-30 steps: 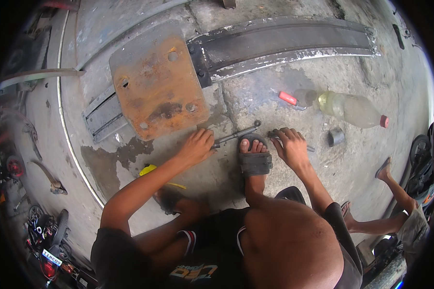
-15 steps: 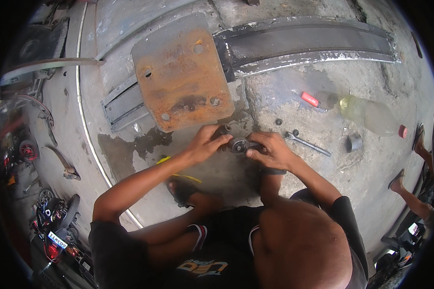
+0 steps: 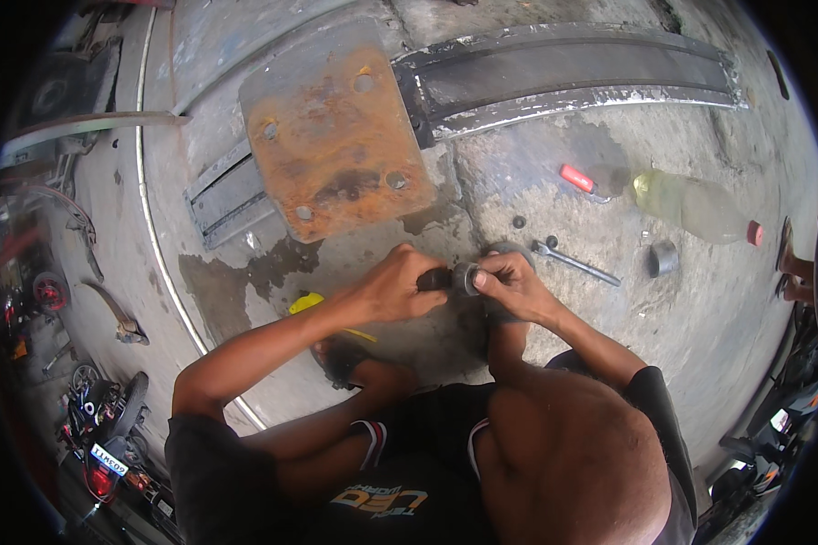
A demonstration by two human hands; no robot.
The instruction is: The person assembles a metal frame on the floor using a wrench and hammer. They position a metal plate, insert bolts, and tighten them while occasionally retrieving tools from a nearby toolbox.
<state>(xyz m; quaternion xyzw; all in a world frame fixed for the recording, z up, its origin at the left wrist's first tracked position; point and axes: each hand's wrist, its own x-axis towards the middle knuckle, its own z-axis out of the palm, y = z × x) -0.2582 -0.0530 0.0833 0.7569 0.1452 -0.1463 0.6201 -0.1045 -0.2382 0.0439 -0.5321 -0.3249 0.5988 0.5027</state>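
Note:
My left hand (image 3: 386, 291) is closed around a short dark cylindrical piece (image 3: 433, 280). Its end meets a small round grey metal part (image 3: 464, 277). My right hand (image 3: 511, 286) pinches that round part with thumb and fingertips. Both hands meet low over the concrete floor, just in front of a rusty steel plate (image 3: 336, 136) with several bolt holes. A foot in a dark sandal lies under my right hand and is mostly hidden.
A long steel channel (image 3: 563, 77) lies beyond the plate. To the right on the floor are a thin metal rod (image 3: 580, 264), a short metal sleeve (image 3: 663, 259), a red-capped item (image 3: 577, 178), a plastic bottle (image 3: 691, 204) and a yellow object (image 3: 307, 302). Motorbike parts crowd the left edge.
My left hand left the rod on the floor and my right hand rose from beside the foot. Both now meet on the round part. The view has shifted.

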